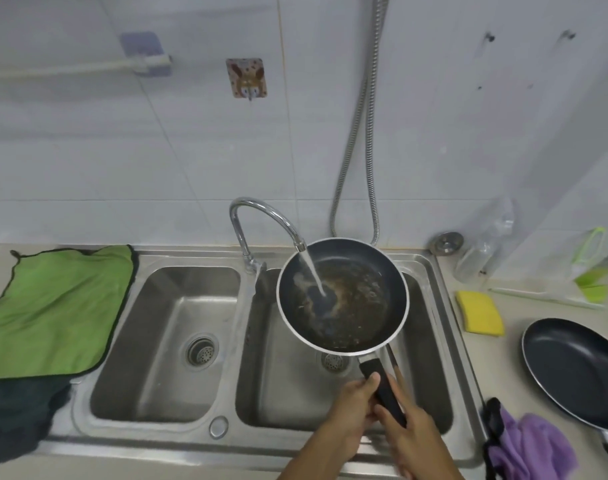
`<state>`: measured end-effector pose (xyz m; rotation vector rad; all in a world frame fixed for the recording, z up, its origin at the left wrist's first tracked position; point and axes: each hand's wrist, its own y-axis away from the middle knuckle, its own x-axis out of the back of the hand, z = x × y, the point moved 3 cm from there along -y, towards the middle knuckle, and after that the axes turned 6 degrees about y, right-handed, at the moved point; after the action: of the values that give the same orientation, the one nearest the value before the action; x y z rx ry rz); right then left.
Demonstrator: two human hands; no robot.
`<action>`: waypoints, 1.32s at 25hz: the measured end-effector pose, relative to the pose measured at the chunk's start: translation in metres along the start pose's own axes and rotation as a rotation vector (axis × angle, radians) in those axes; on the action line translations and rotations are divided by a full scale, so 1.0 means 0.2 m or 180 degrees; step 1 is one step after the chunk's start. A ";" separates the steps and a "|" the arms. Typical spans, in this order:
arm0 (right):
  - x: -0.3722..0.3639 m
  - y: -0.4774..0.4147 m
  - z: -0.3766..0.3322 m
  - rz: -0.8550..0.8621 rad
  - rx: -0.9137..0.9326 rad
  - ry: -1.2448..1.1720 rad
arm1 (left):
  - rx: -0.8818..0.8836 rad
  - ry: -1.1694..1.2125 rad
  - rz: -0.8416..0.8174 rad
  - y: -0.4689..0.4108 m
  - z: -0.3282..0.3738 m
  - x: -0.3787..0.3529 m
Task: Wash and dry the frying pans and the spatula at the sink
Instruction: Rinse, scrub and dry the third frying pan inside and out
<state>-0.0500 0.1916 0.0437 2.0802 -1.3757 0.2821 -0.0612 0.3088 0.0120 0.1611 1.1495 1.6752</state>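
A dirty frying pan [358, 299] with brown residue hangs over the right sink basin [278, 386]. Water runs from the faucet [261, 216] onto its inside. My left hand [351, 407] and my right hand [406, 427] both grip its black handle. A thin brown handle [396, 367], perhaps the spatula's, pokes out from under the pan beside my hands; its head is hidden. A second frying pan [579, 368] lies on the counter at the right, apart from both hands.
A yellow sponge [479, 311] lies on the counter between sink and second pan. A purple cloth [531, 448] sits at the front right. A green cloth [56, 306] is spread left of the left basin [164, 341]. A plastic bottle [486, 244] stands at the back right.
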 end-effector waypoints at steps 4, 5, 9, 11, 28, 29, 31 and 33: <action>-0.10 -0.03 -0.08 -0.0183 0.0136 0.0086 | -0.0187 0.0288 0.0109 0.00 0.07 0.12; -0.13 -0.03 -0.09 -0.0269 0.0139 0.0104 | -0.0207 0.0334 0.0192 0.00 0.07 0.17; -0.13 -0.01 -0.06 -0.0304 0.0261 -0.0046 | -0.0160 0.0373 0.0169 0.00 0.01 0.19; -0.05 0.00 -0.04 -0.0213 0.0246 -0.0080 | -0.0115 0.0196 0.0067 -0.01 -0.02 0.12; 0.03 -0.03 -0.01 -0.0585 0.0048 -0.0485 | -0.0465 0.0320 -0.0120 -0.04 0.00 0.04; 0.02 -0.04 -0.04 -0.0577 0.0126 -0.0466 | -0.0489 0.0324 -0.0142 -0.04 0.03 0.05; -0.02 -0.05 -0.09 -0.0536 0.0272 -0.0362 | -0.0561 0.0423 -0.0124 -0.04 0.08 0.09; -0.07 -0.07 -0.10 -0.0483 0.0410 -0.0224 | -0.0621 0.0434 -0.0010 -0.04 0.11 0.15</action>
<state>-0.0409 0.2172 0.0477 2.3074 -1.2604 0.2411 -0.0548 0.3456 0.0057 -0.0789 1.0772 1.8067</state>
